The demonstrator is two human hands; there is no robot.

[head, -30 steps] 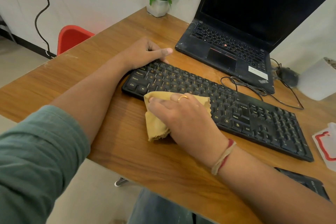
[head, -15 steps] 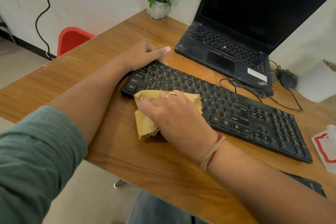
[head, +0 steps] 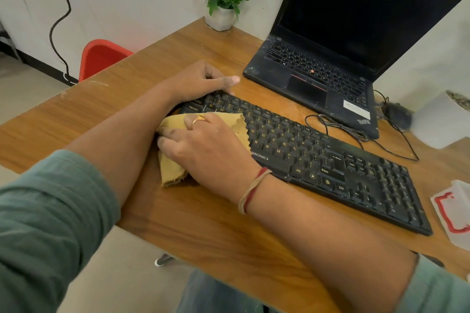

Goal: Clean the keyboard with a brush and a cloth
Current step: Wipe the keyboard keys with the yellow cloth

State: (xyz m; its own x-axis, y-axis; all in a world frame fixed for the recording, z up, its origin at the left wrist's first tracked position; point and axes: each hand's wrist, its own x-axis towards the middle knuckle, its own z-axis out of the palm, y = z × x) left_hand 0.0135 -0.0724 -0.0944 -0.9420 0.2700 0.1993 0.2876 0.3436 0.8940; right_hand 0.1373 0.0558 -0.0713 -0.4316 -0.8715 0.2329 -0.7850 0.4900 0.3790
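Observation:
A black keyboard (head: 318,157) lies at an angle across the wooden desk (head: 178,211). My left hand (head: 201,81) grips its far left corner, fingers curled over the back edge and thumb stretched along it. My right hand (head: 208,150) holds a yellow cloth (head: 229,122) bunched under the palm and presses it onto the keyboard's left end. Part of the cloth hangs off the front edge onto the desk. No brush is in view.
An open black laptop (head: 318,76) stands behind the keyboard, with a cable (head: 338,127) looped between them. A flower pot (head: 221,18) sits at the back corner and a white pot (head: 442,122) at the right. A white packet with red marking (head: 455,213) lies at the right edge. A red chair (head: 101,56) stands beyond the desk's left side.
My right hand has slid the cloth leftward along the keyboard's front rows to its left end. My left hand has kept its hold on the corner.

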